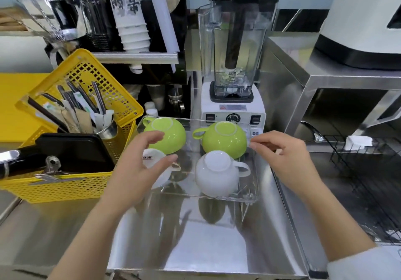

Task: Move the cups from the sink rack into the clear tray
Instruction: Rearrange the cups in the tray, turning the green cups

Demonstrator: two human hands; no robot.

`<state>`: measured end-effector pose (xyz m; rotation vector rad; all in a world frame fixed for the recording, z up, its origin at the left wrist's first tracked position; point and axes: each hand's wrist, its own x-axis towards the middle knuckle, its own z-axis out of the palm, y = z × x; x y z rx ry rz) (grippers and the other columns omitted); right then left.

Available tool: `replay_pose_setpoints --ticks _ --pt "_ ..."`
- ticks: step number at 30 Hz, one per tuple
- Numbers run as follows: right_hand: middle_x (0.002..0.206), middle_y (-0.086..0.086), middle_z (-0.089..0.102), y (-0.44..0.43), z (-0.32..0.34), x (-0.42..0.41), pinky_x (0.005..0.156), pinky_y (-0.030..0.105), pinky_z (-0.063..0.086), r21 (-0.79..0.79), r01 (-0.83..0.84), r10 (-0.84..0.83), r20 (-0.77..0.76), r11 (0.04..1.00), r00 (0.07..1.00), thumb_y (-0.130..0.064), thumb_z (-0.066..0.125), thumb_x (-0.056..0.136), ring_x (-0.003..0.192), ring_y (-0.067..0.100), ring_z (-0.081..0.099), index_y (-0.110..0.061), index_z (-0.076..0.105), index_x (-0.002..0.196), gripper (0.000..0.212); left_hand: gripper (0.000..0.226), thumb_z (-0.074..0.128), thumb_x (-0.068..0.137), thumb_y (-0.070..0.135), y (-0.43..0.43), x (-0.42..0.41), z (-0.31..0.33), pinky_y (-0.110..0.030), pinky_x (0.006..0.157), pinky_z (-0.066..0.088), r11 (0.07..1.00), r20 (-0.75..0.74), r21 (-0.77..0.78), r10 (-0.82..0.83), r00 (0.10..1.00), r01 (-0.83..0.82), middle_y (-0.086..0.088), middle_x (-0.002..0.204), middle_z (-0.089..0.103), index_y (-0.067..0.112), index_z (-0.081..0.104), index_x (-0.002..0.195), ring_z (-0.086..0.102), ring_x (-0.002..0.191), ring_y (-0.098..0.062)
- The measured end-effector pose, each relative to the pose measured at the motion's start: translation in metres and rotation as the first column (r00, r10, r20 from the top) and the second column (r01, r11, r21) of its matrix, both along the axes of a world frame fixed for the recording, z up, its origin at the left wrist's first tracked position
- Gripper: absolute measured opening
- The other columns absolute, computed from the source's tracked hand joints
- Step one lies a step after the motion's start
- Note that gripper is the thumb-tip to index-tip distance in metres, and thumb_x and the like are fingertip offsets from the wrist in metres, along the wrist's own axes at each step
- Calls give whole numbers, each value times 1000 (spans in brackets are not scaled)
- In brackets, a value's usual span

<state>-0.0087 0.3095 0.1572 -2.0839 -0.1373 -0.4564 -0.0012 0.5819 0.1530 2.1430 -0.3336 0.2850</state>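
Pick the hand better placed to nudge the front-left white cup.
Left. The left hand is curved over that white cup; the right hand sits at the right rim of the clear tray.

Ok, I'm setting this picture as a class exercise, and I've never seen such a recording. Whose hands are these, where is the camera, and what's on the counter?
There is no machine here. A person works with bare hands, and the one picture comes from a wide-angle camera worn on their head, looking down.

On the steel counter stands a clear tray. It holds four upside-down cups: the left green cup and right green cup at the back, the left white cup and right white cup in front.

The left hand arches loosely over the left white cup. The right hand is at the tray's right rim, but its grip is unclear.

A yellow basket sits to the left, a blender behind.
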Motion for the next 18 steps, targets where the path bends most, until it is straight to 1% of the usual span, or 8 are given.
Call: replay_pose_setpoints --ticks 2,4,7,9,11,13,14,18 --pt "74 -4 64 13 0 1 68 10 42 -102 -42 49 68 994 996 -7 67 79 73 9 56 -7 73 79 5 56 71 76 37 15 1 -2 -20 94 30 993 -91 112 31 995 -20 16 124 47 29 47 125 42 115 0" --pt "76 -1 67 31 -1 2 72 13 41 -216 -78 105 115 973 988 -14 65 78 77 7 55 -8 73 77 10 63 73 76 30 28 3 -8 -20 93 25 980 -167 200 23 986 11 15 127 40 27 43 132 35 119 -3" --pt "76 1 70 63 -4 3 73 32 43 -435 -37 140 208 900 968 -23 59 78 75 17 59 -13 71 73 17 77 74 66 41 42 7 -14 -19 94 23 958 -195 272 -36 980 89 12 127 37 25 39 133 32 119 -4" --pt "71 -1 69 85 -7 7 70 30 33 -579 3 164 235 815 958 -28 50 78 70 19 57 -17 70 70 24 74 69 59 43 47 12 -14 -16 90 23 959 -172 262 -60 983 104 17 118 38 30 40 125 32 110 1" --pt "66 -3 66 105 -12 11 66 30 25 -683 13 168 198 730 966 -26 54 75 66 22 58 -19 69 64 20 73 78 60 38 50 15 -14 -19 91 26 965 -178 239 -64 982 106 21 113 40 35 39 122 36 111 -1" --pt "63 -3 64 122 -19 17 67 31 23 -766 36 138 162 642 977 -18 71 64 65 23 59 -19 67 59 6 67 81 68 29 53 17 -17 -22 94 29 965 -183 230 -83 980 124 17 117 42 40 38 118 39 116 -6" --pt "63 -4 63 129 -20 19 68 31 23 -800 39 109 129 598 986 -17 77 57 66 23 59 -20 66 58 11 65 79 69 27 54 18 -19 -22 94 29 963 -179 233 -96 979 137 14 118 42 41 38 117 40 118 -7" --pt "63 -9 63 143 -23 23 69 30 22 -884 29 -2 32 466 999 -26 79 52 70 17 61 -28 68 64 16 69 77 72 27 57 22 -21 -19 95 27 956 -153 233 -144 978 177 11 121 41 24 42 130 38 120 -8"
